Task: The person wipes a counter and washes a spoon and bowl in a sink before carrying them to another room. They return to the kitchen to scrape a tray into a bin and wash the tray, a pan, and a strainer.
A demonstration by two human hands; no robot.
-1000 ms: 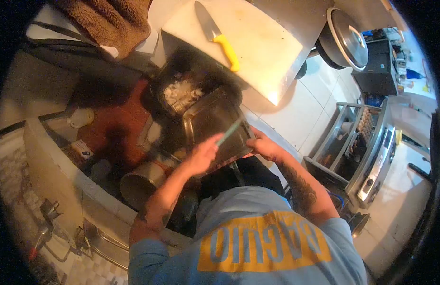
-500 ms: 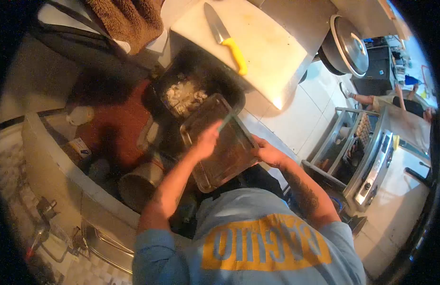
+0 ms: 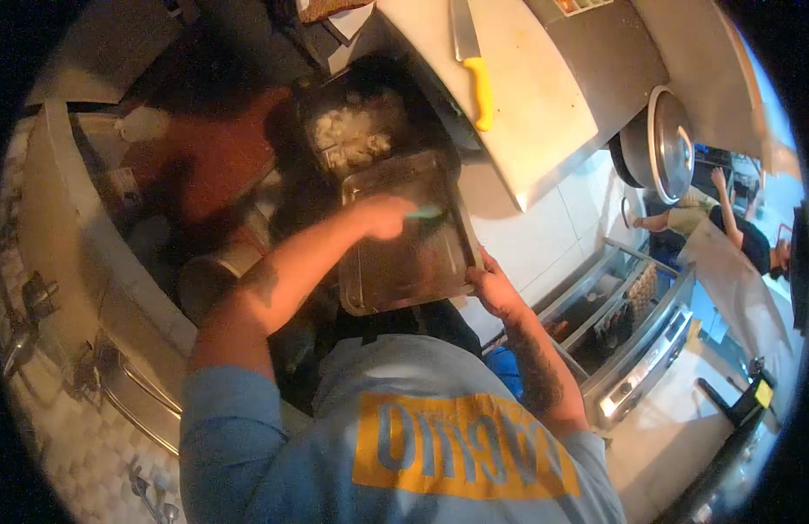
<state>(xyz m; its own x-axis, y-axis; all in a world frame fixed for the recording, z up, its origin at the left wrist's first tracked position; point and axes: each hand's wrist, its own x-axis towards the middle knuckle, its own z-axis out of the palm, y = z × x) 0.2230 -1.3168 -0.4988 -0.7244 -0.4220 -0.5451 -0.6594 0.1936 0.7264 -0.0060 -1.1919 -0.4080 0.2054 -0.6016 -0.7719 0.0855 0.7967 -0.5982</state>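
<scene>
My left hand (image 3: 387, 217) is closed around a green tool (image 3: 425, 212), perhaps a scraper, whose end lies over the inside of a shallow metal tray (image 3: 391, 279). With closed fingers my right hand (image 3: 495, 286) grips the tray's right rim. The tray is tilted, and its far edge reaches over the near part of a black bin (image 3: 431, 131). Pale, whitish pieces (image 3: 352, 135) lie in the bin. What the tray's surface carries is too blurred to tell.
A knife with a yellow handle (image 3: 481, 94) rests on a white cutting board (image 3: 531, 96) beyond the bin. To the right are a lidded pot (image 3: 671, 148) and a metal rack (image 3: 597, 306). Another person (image 3: 754, 236) is at the far right. A round container (image 3: 214, 278) stands at the left.
The view has shifted and turned. My left hand with the green tool has swung down to a flatter angle over the tray. My right hand still holds the rim.
</scene>
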